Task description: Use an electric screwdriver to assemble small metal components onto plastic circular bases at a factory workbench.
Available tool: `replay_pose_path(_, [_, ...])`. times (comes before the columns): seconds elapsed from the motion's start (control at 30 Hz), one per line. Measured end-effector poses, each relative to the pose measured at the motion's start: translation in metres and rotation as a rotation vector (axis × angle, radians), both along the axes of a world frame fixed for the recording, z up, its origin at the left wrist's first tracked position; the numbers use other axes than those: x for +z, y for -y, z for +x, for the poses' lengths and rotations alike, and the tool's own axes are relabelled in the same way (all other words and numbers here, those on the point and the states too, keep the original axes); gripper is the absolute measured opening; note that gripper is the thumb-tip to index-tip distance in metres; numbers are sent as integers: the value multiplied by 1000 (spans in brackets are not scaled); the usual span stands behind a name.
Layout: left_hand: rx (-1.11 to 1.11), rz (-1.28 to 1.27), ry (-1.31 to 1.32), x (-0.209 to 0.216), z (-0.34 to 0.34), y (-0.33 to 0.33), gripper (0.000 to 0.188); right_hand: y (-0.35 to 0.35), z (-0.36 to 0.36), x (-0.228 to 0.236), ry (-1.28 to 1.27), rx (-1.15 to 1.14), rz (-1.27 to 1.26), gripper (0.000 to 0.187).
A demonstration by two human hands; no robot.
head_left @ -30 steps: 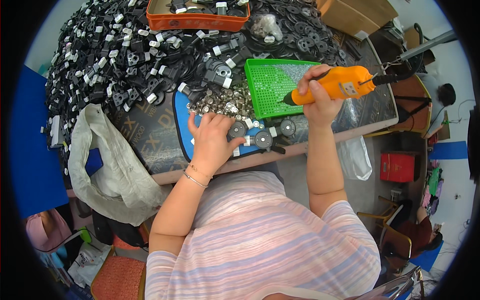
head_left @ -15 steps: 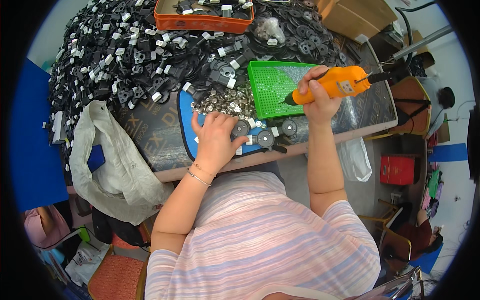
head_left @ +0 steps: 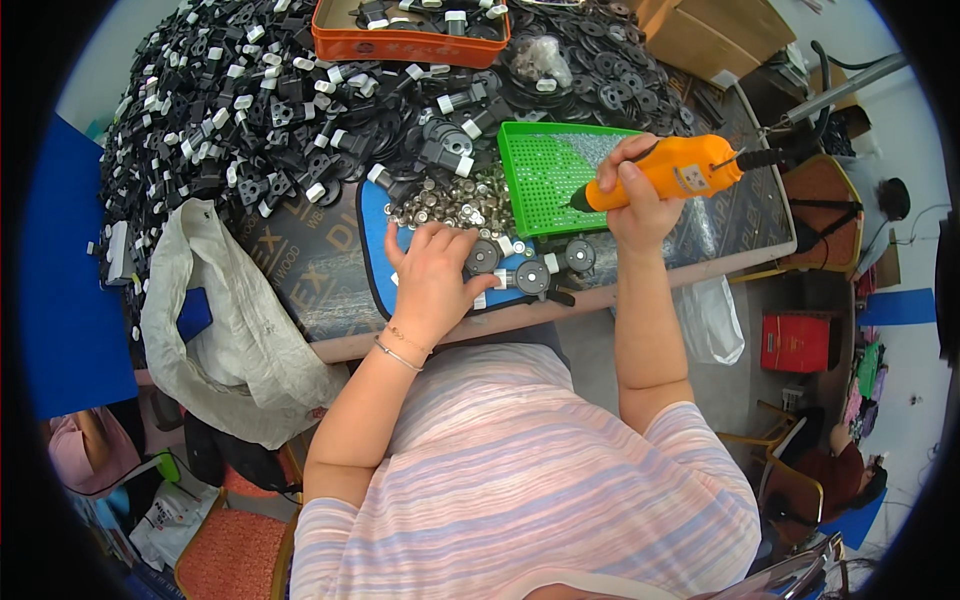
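My right hand (head_left: 640,195) is wrapped round an orange electric screwdriver (head_left: 690,167), its dark tip pointing left over a green perforated tray (head_left: 545,190) of small screws. My left hand (head_left: 432,268) rests on a blue mat (head_left: 376,225), with thumb and fingers about a black round part (head_left: 483,257) that has a white piece beside it. Just right of it, a second black round part (head_left: 531,278) and a third black round part (head_left: 578,255) lie in a row. Above my left fingers is a heap of small shiny metal caps (head_left: 460,203).
A large pile of black parts with white ends (head_left: 270,110) covers the far left. Behind stands an orange tin (head_left: 410,46), with black discs (head_left: 610,85) beside it. A whitish sack (head_left: 235,350) hangs at the near left; a cardboard box (head_left: 720,40) sits far right.
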State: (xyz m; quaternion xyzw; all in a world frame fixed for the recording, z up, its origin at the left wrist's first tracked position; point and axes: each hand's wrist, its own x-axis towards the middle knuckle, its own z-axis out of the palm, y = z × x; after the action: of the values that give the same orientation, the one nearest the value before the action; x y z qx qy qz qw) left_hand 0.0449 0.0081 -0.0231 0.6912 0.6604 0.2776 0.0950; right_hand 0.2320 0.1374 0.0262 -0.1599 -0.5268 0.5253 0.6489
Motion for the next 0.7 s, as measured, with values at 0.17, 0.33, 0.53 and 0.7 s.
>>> replay_pose_path(0.17, [-7,14,22,10,-8,13,64,-2,0,-3,-26,13,-25,19])
replay_pose_path(0.33, [-21,-14,-7,11,-30,38,67,6,3,19,-56,6,13,19])
replay_pose_path(0.53, [-63,-50,-5,5,-37,46,60,40,-11,39,-40,311,115,22])
replay_pose_path(0.7, [-56,-18,27,2,-33,45,51,76,-54,24,96,541,9,25])
